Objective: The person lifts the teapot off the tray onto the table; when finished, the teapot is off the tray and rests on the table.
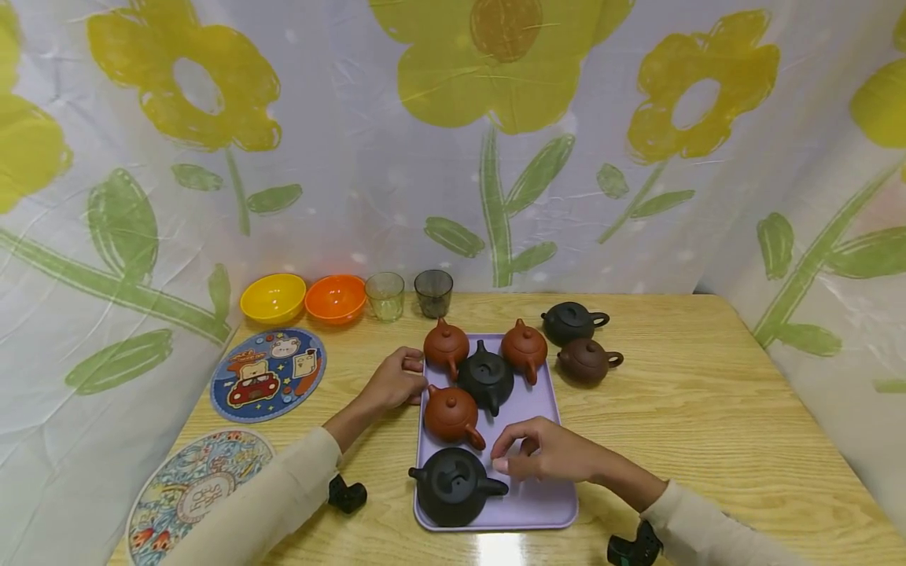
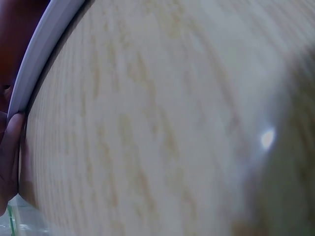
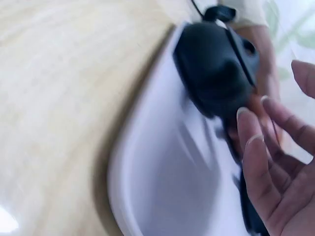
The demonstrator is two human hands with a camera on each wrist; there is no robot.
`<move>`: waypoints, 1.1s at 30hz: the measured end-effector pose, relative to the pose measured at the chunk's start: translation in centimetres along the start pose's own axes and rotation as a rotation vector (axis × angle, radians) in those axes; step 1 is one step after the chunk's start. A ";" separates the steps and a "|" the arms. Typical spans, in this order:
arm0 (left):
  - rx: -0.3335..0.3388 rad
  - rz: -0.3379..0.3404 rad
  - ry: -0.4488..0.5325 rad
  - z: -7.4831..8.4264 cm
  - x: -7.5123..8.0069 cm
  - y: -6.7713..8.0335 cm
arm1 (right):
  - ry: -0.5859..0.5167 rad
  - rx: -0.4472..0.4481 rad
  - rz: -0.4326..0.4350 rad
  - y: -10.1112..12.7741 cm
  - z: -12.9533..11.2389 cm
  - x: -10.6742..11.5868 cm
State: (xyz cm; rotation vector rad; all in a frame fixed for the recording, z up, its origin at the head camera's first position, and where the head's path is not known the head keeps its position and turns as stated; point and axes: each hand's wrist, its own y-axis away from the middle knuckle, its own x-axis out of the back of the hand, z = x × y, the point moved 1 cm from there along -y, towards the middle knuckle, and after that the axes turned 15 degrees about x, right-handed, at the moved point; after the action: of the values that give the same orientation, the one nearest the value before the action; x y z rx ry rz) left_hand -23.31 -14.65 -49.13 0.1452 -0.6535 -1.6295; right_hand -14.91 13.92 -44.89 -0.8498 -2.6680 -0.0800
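A lilac tray [image 1: 538, 503] on the wooden table carries several small teapots: two red-brown ones at the back [image 1: 446, 346] [image 1: 524, 348], a black one [image 1: 485, 379] between them, another red-brown one [image 1: 451, 414], and a black one [image 1: 453, 486] at the front. My left hand [image 1: 418, 376] holds the tray's left rim [image 2: 44, 54], and a finger [image 2: 9, 147] lies against it. My right hand [image 1: 513, 454] hovers over the tray just right of the front black teapot [image 3: 216, 69], fingers [image 3: 256, 162] relaxed and holding nothing.
A black teapot [image 1: 569, 322] and a brown teapot [image 1: 586, 361] stand off the tray to the right. Yellow [image 1: 272, 298] and orange [image 1: 335, 298] bowls and two glasses [image 1: 385, 295] [image 1: 433, 292] line the back. Two round mats [image 1: 269, 373] [image 1: 198, 491] lie at the left.
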 end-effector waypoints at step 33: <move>-0.014 0.061 0.007 -0.3 -0.3 -0.5 | -0.059 -0.099 0.056 -0.2 -0.1 -4.0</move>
State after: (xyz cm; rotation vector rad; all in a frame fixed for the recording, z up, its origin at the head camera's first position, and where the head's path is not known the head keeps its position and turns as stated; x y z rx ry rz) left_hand -23.52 -14.48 -49.70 0.1196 -0.6358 -1.5742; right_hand -11.93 11.56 -46.17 -0.9712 -2.7122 -0.1778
